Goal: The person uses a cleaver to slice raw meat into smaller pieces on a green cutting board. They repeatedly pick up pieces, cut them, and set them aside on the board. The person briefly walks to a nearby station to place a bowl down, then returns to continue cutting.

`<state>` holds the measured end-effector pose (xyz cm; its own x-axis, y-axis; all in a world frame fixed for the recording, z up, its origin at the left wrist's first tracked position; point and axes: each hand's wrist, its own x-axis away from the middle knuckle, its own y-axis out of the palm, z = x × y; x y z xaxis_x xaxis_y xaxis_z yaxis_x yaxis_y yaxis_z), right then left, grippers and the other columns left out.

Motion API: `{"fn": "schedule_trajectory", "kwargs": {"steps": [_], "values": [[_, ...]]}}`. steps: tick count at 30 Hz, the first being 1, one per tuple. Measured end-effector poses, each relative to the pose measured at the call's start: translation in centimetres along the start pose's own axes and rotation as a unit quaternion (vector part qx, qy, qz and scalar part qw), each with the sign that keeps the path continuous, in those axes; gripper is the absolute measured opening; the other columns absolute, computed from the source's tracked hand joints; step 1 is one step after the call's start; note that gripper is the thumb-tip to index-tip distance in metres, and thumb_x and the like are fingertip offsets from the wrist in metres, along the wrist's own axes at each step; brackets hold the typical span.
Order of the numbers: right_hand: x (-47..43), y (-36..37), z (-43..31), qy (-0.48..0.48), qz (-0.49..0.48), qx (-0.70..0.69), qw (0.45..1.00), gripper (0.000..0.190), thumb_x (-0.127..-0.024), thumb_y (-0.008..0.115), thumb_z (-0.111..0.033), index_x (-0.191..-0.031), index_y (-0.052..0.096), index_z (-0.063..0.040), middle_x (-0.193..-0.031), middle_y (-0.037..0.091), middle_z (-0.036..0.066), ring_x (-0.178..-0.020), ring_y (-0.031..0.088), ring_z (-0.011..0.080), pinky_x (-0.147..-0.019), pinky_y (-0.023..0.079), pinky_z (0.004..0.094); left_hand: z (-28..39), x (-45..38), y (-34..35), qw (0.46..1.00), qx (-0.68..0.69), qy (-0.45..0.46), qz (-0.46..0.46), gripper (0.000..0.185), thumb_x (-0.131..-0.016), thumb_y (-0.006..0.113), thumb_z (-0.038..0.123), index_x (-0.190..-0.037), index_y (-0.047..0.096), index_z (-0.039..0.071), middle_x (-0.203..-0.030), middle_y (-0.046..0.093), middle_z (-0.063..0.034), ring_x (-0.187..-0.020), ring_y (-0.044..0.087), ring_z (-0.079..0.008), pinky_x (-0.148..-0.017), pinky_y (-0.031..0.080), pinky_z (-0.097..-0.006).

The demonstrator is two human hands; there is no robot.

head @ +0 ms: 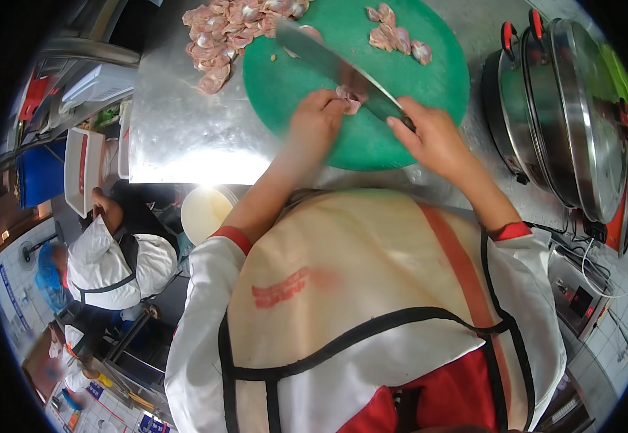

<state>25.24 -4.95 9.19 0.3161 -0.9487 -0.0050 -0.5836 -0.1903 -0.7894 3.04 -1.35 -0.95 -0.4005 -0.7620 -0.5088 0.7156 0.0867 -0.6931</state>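
A round green cutting board (303, 108) lies on a stainless steel table. My right hand (427, 132) grips the dark handle of a broad-bladed kitchen knife (319, 57), its blade slanting up and left across the board. The fingertips of my left hand (316, 116) hold a small pink piece of meat (352, 100), seemingly a poultry gizzard, close beside the blade. The blade hides part of the board behind it; whether its edge touches the piece, I cannot tell. Several similar pieces (395, 38) lie at the board's upper right. A larger heap (227, 32) spreads over the table and the board's upper left edge.
Steel cookware with red handles (563, 119) stands at the table's right, with a white cable (590, 276) below. A white bucket (205, 214) is below the table's front edge. At left, a co-worker (124, 265) bends beside a white plastic bin (84, 168).
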Motion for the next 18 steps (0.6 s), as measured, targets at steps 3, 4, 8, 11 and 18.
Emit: {"fn": "schedule_trajectory", "kwargs": {"steps": [3, 4, 8, 11, 18], "values": [[1.9, 0.0, -0.9, 0.056, 0.083, -0.080, 0.992, 0.026, -0.093, 0.063, -0.023, -0.101, 0.054, -0.001, -0.069, 0.059, 0.018, -0.062, 0.060, 0.0364, -0.057, 0.045, 0.0434, 0.4, -0.5, -0.7, 1.000, -0.002, 0.001, 0.016, 0.027, -0.076, 0.068, 0.002, -0.102, 0.066, 0.007, -0.097, 0.064, -0.0096, -0.089, 0.063, -0.0302, -0.072, 0.053, -0.0388], [2.5, -0.2, -1.1, 0.077, 0.109, -0.086, 0.987, 0.026, -0.093, 0.063, -0.024, -0.100, 0.054, 0.000, -0.066, 0.058, 0.017, -0.059, 0.058, 0.0339, -0.055, 0.044, 0.0413, 0.2, -1.2, -0.7, 0.999, -0.006, 0.030, 0.028, 0.028, -0.076, 0.068, 0.003, -0.103, 0.066, 0.007, -0.096, 0.063, -0.0104, -0.088, 0.063, -0.0307, -0.071, 0.053, -0.0392], [4.8, -1.6, -0.9, 0.178, 0.055, -0.107, 0.977, 0.026, -0.094, 0.063, -0.025, -0.095, 0.054, 0.000, -0.061, 0.053, 0.016, -0.052, 0.052, 0.0266, -0.051, 0.041, 0.0367, -0.5, -1.5, -0.3, 0.999, 0.002, 0.017, -0.030, 0.026, -0.075, 0.069, 0.003, -0.100, 0.066, 0.007, -0.095, 0.063, -0.0120, -0.087, 0.062, -0.0326, -0.071, 0.052, -0.0411], [6.7, -2.0, -1.2, 0.197, 0.003, -0.101, 0.975, 0.025, -0.094, 0.062, -0.024, -0.098, 0.053, -0.001, -0.065, 0.056, 0.018, -0.056, 0.056, 0.0331, -0.054, 0.043, 0.0392, 0.8, -0.6, -0.6, 0.993, -0.032, -0.080, -0.085, 0.021, -0.075, 0.071, 0.005, -0.096, 0.066, 0.006, -0.095, 0.063, -0.0128, -0.088, 0.061, -0.0328, -0.073, 0.051, -0.0420], [8.5, -1.6, -1.5, 0.140, -0.046, -0.037, 0.988, 0.028, -0.095, 0.059, -0.025, -0.107, 0.051, -0.001, -0.072, 0.062, 0.022, -0.071, 0.062, 0.0428, -0.061, 0.047, 0.0485, 2.1, -0.3, -0.7, 1.000, 0.001, 0.025, 0.013, 0.019, -0.078, 0.069, 0.003, -0.096, 0.070, 0.004, -0.100, 0.066, -0.0120, -0.090, 0.062, -0.0325, -0.076, 0.051, -0.0415]]}}
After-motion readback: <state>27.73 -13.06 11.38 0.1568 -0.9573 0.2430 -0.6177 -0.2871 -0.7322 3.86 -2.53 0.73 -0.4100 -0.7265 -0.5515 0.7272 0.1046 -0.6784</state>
